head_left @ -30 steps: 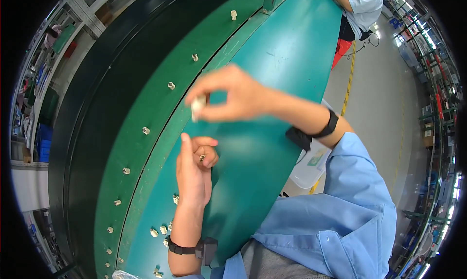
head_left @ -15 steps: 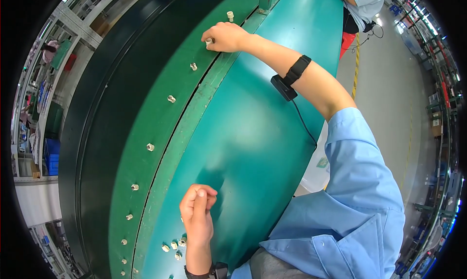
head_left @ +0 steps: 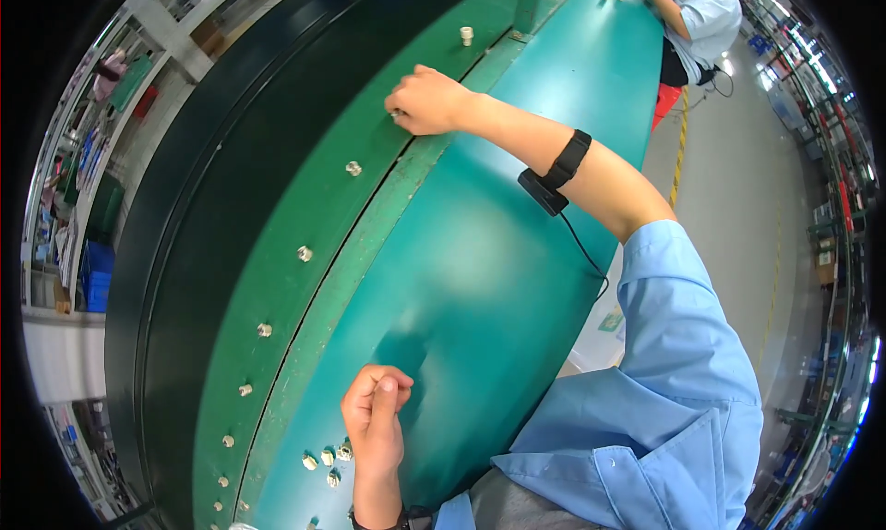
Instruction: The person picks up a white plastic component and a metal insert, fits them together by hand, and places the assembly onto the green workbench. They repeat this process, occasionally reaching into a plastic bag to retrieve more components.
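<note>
My right hand [head_left: 426, 102] reaches out over the dark green strip, with fingers closed on a small metal fitting [head_left: 398, 114], mostly hidden by them. Beyond it a pale fitting [head_left: 466, 36] stands upright. Nearer, a spaced row of similar fittings runs along the strip, among them one fitting [head_left: 353, 168] just below the hand and another [head_left: 305, 253] farther down. My left hand [head_left: 375, 419] is held above the lighter green tabletop [head_left: 461, 281], thumb pressed on curled fingers; what is inside cannot be seen. Several loose fittings [head_left: 328, 457] lie clustered beside its wrist.
A black device [head_left: 543, 191] is strapped to my right forearm, its cable hanging toward the table edge. A green post [head_left: 528, 4] rises at the far end. Another person [head_left: 697, 18] sits at the far right. Shelving with a blue bin [head_left: 97, 276] stands left.
My right hand has come slightly nearer in the picture, its fingers now covering more of the fitting. The near row appears shifted down and left. My left hand stays about the same.
</note>
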The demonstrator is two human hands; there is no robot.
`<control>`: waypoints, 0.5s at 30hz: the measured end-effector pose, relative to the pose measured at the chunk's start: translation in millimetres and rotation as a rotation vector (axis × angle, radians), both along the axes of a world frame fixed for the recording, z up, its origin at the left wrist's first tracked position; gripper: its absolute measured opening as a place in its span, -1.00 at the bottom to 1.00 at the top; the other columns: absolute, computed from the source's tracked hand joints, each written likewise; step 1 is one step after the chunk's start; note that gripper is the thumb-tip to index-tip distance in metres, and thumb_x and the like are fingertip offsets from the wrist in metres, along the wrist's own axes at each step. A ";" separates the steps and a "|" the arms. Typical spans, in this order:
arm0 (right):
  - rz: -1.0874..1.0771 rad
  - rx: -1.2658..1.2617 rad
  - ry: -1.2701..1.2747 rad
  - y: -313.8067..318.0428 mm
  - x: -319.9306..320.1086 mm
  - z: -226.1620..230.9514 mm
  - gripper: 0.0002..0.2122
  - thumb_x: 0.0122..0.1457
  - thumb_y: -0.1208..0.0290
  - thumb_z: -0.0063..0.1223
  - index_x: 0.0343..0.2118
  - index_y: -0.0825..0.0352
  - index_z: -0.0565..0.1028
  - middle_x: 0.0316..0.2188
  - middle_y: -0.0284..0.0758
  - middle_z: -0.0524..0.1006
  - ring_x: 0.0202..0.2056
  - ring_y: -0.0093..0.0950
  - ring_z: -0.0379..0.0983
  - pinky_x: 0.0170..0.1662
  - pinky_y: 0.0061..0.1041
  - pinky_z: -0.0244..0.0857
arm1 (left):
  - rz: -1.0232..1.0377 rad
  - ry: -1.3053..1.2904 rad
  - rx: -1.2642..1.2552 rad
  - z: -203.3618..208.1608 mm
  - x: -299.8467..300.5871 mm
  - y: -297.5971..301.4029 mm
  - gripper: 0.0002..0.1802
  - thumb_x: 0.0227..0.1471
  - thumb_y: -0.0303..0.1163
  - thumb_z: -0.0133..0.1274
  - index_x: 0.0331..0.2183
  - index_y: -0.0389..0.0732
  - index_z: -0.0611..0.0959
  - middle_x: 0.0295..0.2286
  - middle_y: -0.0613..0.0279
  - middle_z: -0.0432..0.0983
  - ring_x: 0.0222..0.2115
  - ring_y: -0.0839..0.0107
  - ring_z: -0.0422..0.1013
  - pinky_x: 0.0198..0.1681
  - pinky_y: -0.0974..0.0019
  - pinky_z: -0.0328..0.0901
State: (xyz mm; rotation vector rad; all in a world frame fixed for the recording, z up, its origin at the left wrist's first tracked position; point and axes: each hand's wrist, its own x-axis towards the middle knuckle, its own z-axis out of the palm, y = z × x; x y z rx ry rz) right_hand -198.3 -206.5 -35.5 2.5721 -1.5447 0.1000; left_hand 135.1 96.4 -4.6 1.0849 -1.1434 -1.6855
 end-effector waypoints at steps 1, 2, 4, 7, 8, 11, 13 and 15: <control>0.063 -0.057 -0.150 -3.2 4.9 -7.6 -0.82 0.17 0.33 0.12 -0.26 0.30 0.62 -0.46 -0.24 0.60 -0.27 -0.22 0.55 -0.10 -0.22 0.35 | 0.040 0.001 -0.005 1.4 4.0 5.1 -0.77 0.32 -0.36 0.02 -0.34 -0.31 0.61 -0.56 0.39 0.36 -0.50 0.62 0.19 -0.43 0.46 0.06; 0.132 -0.107 -0.303 -2.7 1.5 -12.6 -0.83 0.19 0.35 0.12 -0.27 0.32 0.61 -0.49 -0.24 0.58 -0.31 -0.25 0.55 -0.14 -0.24 0.37 | 0.059 -0.025 -0.042 3.1 7.5 9.8 -0.81 0.31 -0.39 0.04 -0.30 -0.31 0.61 -0.56 0.41 0.35 -0.51 0.63 0.20 -0.44 0.46 0.07; 0.180 0.165 -0.610 29.1 34.2 29.9 -0.84 0.22 0.35 0.15 -0.29 0.34 0.61 -0.50 -0.26 0.56 -0.42 -0.35 0.51 -0.27 -0.35 0.38 | 0.191 -0.110 -0.095 9.2 21.6 30.2 -0.88 0.28 -0.44 0.07 -0.22 -0.29 0.60 -0.56 0.45 0.34 -0.52 0.64 0.20 -0.44 0.45 0.11; 0.424 0.414 -0.770 113.6 108.6 72.1 -0.84 0.21 0.38 0.26 -0.34 0.38 0.59 -0.47 -0.35 0.59 -0.44 -0.51 0.45 -0.30 -0.46 0.38 | 0.261 -0.284 -0.221 20.1 43.5 44.8 -0.74 0.21 -0.53 0.15 -0.06 -0.27 0.56 -0.60 0.48 0.30 -0.57 0.64 0.19 -0.42 0.42 0.18; 0.530 0.469 -0.768 148.5 142.5 82.0 -0.86 0.16 0.40 0.30 -0.35 0.37 0.61 -0.48 -0.34 0.60 -0.46 -0.51 0.46 -0.30 -0.47 0.36 | 0.326 -0.332 -0.292 15.9 49.8 52.0 -0.67 0.18 -0.55 0.18 -0.01 -0.27 0.54 -0.61 0.46 0.28 -0.58 0.64 0.18 -0.41 0.40 0.20; 0.761 0.570 -0.742 226.4 217.4 101.8 -0.86 0.06 0.45 0.40 -0.36 0.34 0.64 -0.51 -0.33 0.62 -0.49 -0.49 0.50 -0.29 -0.49 0.33 | 0.468 -0.405 -0.466 13.0 77.8 82.8 -0.65 0.11 -0.58 0.19 -0.03 -0.29 0.57 -0.64 0.40 0.31 -0.61 0.57 0.18 -0.47 0.41 0.08; 0.831 0.697 -0.701 259.6 270.1 107.4 -0.87 0.06 0.44 0.40 -0.35 0.32 0.66 -0.59 -0.36 0.58 -0.51 -0.49 0.48 -0.30 -0.49 0.30 | 0.582 -0.665 -0.646 11.0 102.8 111.6 -0.69 0.04 -0.52 0.26 -0.13 -0.30 0.61 -0.64 0.32 0.33 -0.63 0.45 0.24 -0.44 0.29 0.15; 0.901 0.765 -0.633 280.9 317.2 113.7 -0.88 0.07 0.43 0.39 -0.37 0.31 0.65 -0.60 -0.37 0.57 -0.52 -0.49 0.47 -0.31 -0.48 0.29 | 0.666 -0.786 -0.730 7.8 127.2 136.3 -0.70 0.01 -0.50 0.30 -0.17 -0.30 0.64 -0.64 0.28 0.34 -0.64 0.39 0.27 -0.43 0.22 0.19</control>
